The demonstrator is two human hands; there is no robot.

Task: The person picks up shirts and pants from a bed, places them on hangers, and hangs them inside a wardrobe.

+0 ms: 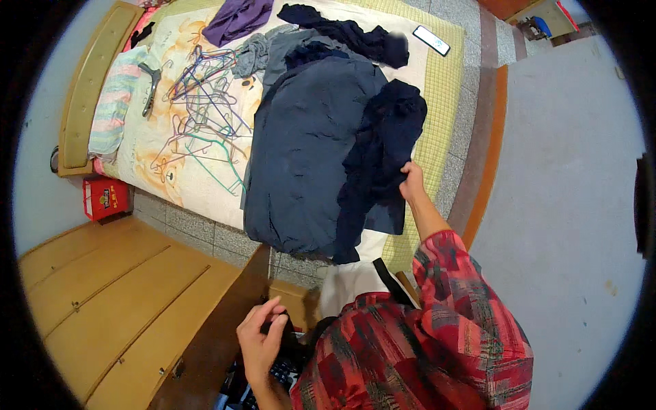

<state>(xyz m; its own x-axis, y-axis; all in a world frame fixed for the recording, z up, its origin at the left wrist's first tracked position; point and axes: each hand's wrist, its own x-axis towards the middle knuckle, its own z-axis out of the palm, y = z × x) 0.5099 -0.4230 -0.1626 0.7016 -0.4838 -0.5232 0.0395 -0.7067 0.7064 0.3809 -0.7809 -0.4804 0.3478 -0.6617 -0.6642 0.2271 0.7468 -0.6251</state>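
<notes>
My right hand (pixel 412 182) is closed on the edge of a crumpled dark navy garment (pixel 386 133), whose kind I cannot make out. That garment lies over the right side of a large dark grey-blue piece of clothing (pixel 301 150), spread out on the bed. Lower down, my left hand (pixel 260 336) hangs in the air away from the bed, near the wooden cabinet. Its fingers are loosely bent and apart from the thumb, with nothing seen between them.
Tangled wire hangers (pixel 205 102) lie on the patterned bedsheet (pixel 143 164) to the left. More clothes, including a purple garment (pixel 236 20), lie at the far side. A phone (pixel 431 40) rests near the bed's right edge. Wooden cabinet doors (pixel 116 301) stand at the lower left.
</notes>
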